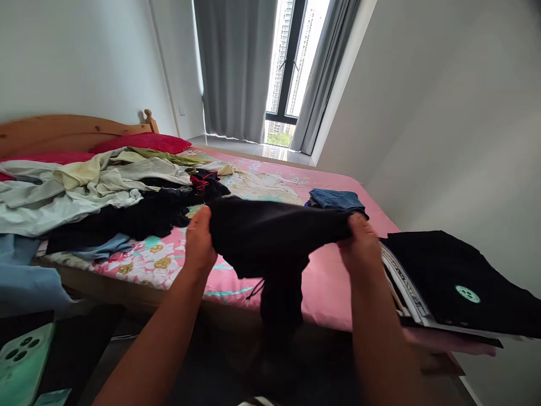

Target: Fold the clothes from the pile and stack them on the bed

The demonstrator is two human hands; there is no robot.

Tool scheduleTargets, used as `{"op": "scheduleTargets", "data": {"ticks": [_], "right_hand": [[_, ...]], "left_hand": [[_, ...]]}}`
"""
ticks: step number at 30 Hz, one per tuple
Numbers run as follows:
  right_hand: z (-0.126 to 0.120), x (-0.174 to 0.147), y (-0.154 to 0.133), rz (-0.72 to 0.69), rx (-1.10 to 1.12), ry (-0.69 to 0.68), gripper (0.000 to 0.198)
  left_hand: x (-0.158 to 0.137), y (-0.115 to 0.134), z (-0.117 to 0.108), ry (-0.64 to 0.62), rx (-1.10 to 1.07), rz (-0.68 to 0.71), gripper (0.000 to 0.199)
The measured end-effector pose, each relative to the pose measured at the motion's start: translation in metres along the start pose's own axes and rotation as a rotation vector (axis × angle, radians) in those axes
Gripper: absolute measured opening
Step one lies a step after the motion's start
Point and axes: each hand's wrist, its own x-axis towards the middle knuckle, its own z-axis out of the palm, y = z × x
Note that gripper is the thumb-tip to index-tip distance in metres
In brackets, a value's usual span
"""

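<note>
Head: L hand & R hand grip blk garment, prob. pants, nr bed.

Ahead of the left hand and right hand stretches a bed, its wooden headboard off to their left. Farther beyond them, daylight enters a dark-framed window between grey curtains, towers outside. A pale wall rises left of the hands, a greyer wall to their right.

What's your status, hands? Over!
Left hand, right hand: both gripping black garment. Garment stretched between, part hanging down. Clothes pile left, folded stack right, neither seemingly blocking.
</note>
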Motion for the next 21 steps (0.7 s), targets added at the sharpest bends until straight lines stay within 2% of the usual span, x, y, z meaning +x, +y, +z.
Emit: {"op": "scheduleTargets", "data": {"ticks": [2,4,5,7,9,11,12,14,17,19,21], "right_hand": [[-0.008,0.011,0.005,0.012,0.244,0.106,0.026],[-0.021,0.002,0.027,0.051,0.252,0.155,0.027],[-0.028,-0.010,0.044,0.091,0.171,0.161,0.028],[-0.046,-0.046,0.086,0.272,-0.142,0.126,0.032],[-0.064,-0.088,0.125,0.390,-0.243,0.114,0.031],[-0.080,-0.121,0.155,0.497,-0.337,0.125,0.032],[-0.087,-0.133,0.166,0.549,-0.371,0.139,0.033],[-0.096,-0.144,0.181,0.653,-0.408,0.170,0.040],[-0.096,-0.142,0.189,0.739,-0.454,0.241,0.051],[-0.085,-0.138,0.185,0.635,-0.562,0.293,0.053],[-0.067,-0.137,0.170,0.406,-0.690,0.283,0.049]], "left_hand": [[0.005,0.011,-0.010,0.039,-0.029,0.092,0.037],[-0.003,0.005,-0.038,0.036,-0.002,0.067,0.030],[-0.010,-0.005,-0.058,0.015,0.029,0.003,0.027],[-0.031,-0.031,-0.103,-0.040,0.118,-0.173,0.024],[-0.055,-0.059,-0.146,-0.114,0.270,-0.410,0.026],[-0.075,-0.083,-0.177,-0.198,0.444,-0.673,0.034],[-0.081,-0.091,-0.185,-0.234,0.516,-0.760,0.038],[-0.087,-0.099,-0.189,-0.282,0.593,-0.806,0.043],[-0.081,-0.098,-0.169,-0.319,0.607,-0.735,0.044],[-0.074,-0.093,-0.152,-0.335,0.577,-0.722,0.044],[-0.069,-0.089,-0.136,-0.346,0.504,-0.737,0.043]]}}
